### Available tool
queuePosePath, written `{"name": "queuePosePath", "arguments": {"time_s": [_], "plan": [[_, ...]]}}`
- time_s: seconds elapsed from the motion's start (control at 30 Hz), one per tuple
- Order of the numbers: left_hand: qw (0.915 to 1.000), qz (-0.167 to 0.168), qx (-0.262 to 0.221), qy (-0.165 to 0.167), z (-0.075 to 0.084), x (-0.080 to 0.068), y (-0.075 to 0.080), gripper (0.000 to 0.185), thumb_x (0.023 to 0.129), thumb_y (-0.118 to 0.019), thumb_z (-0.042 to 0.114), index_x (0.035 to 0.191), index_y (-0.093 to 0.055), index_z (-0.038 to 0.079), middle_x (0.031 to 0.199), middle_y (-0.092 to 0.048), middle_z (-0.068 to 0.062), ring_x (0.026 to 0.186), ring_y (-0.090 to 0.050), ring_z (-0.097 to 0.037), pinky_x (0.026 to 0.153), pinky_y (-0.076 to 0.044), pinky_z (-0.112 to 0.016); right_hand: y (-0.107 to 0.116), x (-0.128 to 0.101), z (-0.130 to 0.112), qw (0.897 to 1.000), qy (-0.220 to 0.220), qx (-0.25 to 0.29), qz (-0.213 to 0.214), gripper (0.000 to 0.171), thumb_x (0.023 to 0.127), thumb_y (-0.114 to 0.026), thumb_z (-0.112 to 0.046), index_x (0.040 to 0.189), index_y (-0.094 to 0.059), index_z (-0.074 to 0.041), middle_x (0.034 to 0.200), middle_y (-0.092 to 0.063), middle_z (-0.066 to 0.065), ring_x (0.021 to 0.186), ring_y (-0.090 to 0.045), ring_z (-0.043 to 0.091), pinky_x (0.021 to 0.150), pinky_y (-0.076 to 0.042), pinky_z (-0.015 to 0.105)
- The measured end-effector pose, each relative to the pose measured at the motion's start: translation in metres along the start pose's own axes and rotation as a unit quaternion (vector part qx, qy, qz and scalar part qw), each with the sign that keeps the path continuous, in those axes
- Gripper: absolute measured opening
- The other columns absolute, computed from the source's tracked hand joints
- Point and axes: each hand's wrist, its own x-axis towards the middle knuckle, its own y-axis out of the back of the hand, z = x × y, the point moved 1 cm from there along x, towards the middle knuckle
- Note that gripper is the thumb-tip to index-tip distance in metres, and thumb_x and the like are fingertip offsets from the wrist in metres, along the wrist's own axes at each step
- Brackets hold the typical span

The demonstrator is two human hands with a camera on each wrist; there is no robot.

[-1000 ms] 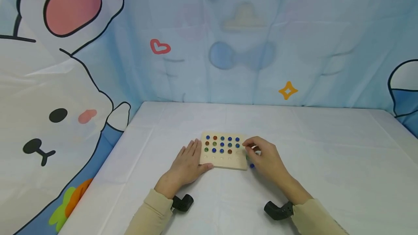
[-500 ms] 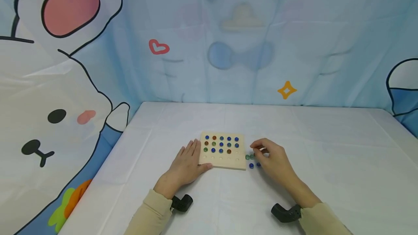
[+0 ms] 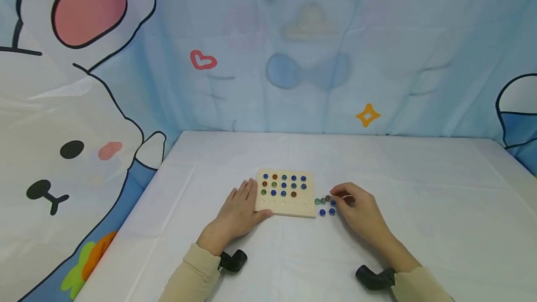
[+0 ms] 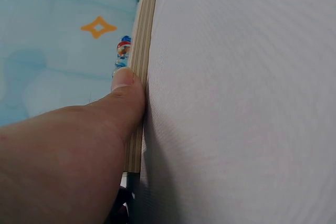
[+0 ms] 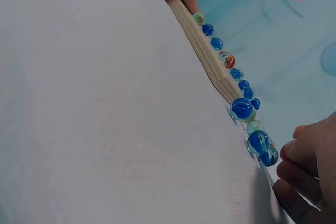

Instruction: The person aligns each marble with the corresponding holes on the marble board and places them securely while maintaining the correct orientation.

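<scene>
A pale wooden board point(image 3: 285, 208) with rows of round hollows lies on the white table. Blue, green and reddish-brown marbles sit in its back three rows; bare hollows show along the front. My left hand point(image 3: 236, 212) lies flat at the board's left side, its thumb against the front edge. Beyond the right edge, loose marbles lie in a small group: two green, a brown marble point(image 3: 328, 198) and several blue, among them a blue marble point(image 5: 258, 141). Over that group is my right hand point(image 3: 356, 206), fingers bent, fingertips right by the brown marble; none shows between them.
A white cloth point(image 3: 419, 190) covers the table. Behind it hangs a light-blue printed curtain point(image 3: 235, 106), with a cartoon animal on the left. Black wrist mounts point(image 3: 375, 277) stick out from both beige sleeves.
My right hand has moved right, from the board's right edge to the loose marbles, uncovering more of them. The left hand keeps its place. The marbles on the board look the same.
</scene>
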Motion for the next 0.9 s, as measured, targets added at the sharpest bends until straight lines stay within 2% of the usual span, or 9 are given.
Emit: {"name": "queuePosePath", "arguments": {"time_s": [0.2,0.4,0.67,0.9], "plan": [[1.0000,-0.002,-0.002,0.003,-0.0006,0.0006,-0.0002,0.090,0.098,-0.048,0.059,0.158,-0.014,0.000,0.166,-0.015,-0.015,0.155,-0.012,-0.031,0.125,-0.015,-0.050,0.0032,-0.0008,0.0074,0.999,-0.033,0.018,-0.024,0.016,0.092,-0.066,-0.002,0.106,-0.067,-0.011,0.103,-0.071,0.002,0.092,-0.064,0.012,0.078,-0.051,0.012],[1.0000,-0.001,0.000,0.005,-0.0012,0.0009,-0.0009,0.091,0.098,-0.048,0.059,0.158,-0.014,0.001,0.166,-0.015,-0.015,0.155,-0.012,-0.030,0.125,-0.015,-0.050,0.0034,-0.0012,0.0087,0.997,-0.059,0.030,-0.045,0.017,0.092,-0.066,-0.004,0.108,-0.067,-0.010,0.103,-0.070,0.003,0.091,-0.062,0.011,0.077,-0.051,0.013],[1.0000,0.000,0.001,0.005,-0.0014,0.0003,-0.0017,0.091,0.097,-0.049,0.059,0.158,-0.015,0.000,0.166,-0.016,-0.015,0.155,-0.013,-0.031,0.125,-0.016,-0.050,0.0036,-0.0026,0.0059,0.995,-0.067,0.037,-0.062,0.022,0.089,-0.068,0.000,0.109,-0.066,-0.008,0.101,-0.068,0.005,0.089,-0.060,0.016,0.075,-0.052,0.018],[1.0000,0.000,0.001,0.004,-0.0011,0.0003,-0.0011,0.090,0.098,-0.049,0.058,0.158,-0.016,0.000,0.166,-0.016,-0.015,0.155,-0.014,-0.031,0.125,-0.016,-0.050,0.0019,-0.0032,0.0063,0.996,-0.057,0.029,-0.065,0.023,0.088,-0.068,0.002,0.108,-0.065,-0.009,0.100,-0.068,0.004,0.088,-0.061,0.015,0.074,-0.053,0.019]]}}
